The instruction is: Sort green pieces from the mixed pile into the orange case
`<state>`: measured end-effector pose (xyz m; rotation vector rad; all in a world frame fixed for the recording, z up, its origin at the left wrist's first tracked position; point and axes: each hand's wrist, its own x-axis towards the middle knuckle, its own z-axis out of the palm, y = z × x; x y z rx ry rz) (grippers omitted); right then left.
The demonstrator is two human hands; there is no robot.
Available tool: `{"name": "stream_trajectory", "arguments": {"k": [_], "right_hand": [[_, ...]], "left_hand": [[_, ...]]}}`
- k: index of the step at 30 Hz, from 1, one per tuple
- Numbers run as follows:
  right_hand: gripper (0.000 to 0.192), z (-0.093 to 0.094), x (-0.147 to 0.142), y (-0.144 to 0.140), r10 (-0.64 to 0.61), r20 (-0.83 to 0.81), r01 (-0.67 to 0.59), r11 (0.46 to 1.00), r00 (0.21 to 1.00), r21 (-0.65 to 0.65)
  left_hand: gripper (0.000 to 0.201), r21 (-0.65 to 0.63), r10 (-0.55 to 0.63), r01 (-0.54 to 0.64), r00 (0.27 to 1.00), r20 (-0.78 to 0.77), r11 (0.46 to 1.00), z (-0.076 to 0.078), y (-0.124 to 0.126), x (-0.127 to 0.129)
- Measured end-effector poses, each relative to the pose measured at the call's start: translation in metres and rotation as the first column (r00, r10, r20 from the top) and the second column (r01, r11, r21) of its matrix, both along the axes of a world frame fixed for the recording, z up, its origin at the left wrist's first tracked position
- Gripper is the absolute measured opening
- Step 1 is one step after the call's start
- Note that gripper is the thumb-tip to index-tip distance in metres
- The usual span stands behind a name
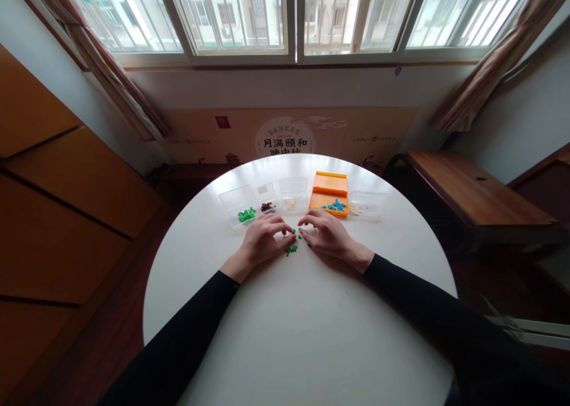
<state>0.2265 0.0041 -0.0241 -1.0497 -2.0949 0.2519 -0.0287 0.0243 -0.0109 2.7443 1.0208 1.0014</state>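
Both hands are resting on the round white counter (294,335), meeting near its middle. The left hand (262,240) is lying palm down with its fingers (285,232) curled narrow around small green pieces (291,249), which are sitting on the counter at about 4 o'clock from that hand, touching its fingertips. The right hand (327,234) is lying just beside them at 3 o'clock, its fingers bent narrow toward a few more green bits; whether they are actually pinching one I cannot tell.

At 12 o'clock from the hands a row of small boxes is standing: a clear box with green pieces (240,207), a clear box with dark pieces (267,199), a clear box (294,193), an orange tray with blue pieces (329,193) and another clear box (367,204).
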Motion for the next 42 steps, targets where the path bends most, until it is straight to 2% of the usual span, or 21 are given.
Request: {"name": "stream_trajectory", "arguments": {"k": [9,19,24,34,38,42], "right_hand": [[0.007,-0.004,-0.002,0.004,0.002,0.064,-0.003,1.000,0.998,0.010],[0.004,-0.002,-0.001,0.002,0.002,0.030,-0.001,1.000,1.000,-0.018],[0.005,0.000,-0.001,0.002,-0.002,0.011,0.003,0.999,1.000,-0.039],[0.004,0.005,-0.001,-0.002,-0.001,0.006,0.001,0.998,1.000,-0.065],[0.005,0.003,0.001,-0.002,-0.003,0.000,0.003,0.997,1.000,-0.079],[0.005,0.001,0.002,-0.002,-0.012,-0.014,0.010,0.996,1.000,-0.092]], "left_hand": [[0.017,-0.014,0.006,-0.006,1.000,-0.013,1.000,-0.003,0.002,-0.002],[0.017,-0.017,0.020,-0.021,1.000,-0.021,1.000,0.000,-0.001,0.001],[0.014,-0.021,0.066,-0.066,0.998,-0.014,0.998,0.002,-0.003,0.003],[0.015,-0.012,0.013,-0.013,1.000,-0.025,1.000,-0.003,0.001,0.004],[0.017,0.003,0.095,-0.095,0.995,0.008,0.995,0.001,0.002,0.002],[0.017,0.016,0.277,-0.279,0.958,0.068,0.960,0.006,0.011,-0.011]]}}
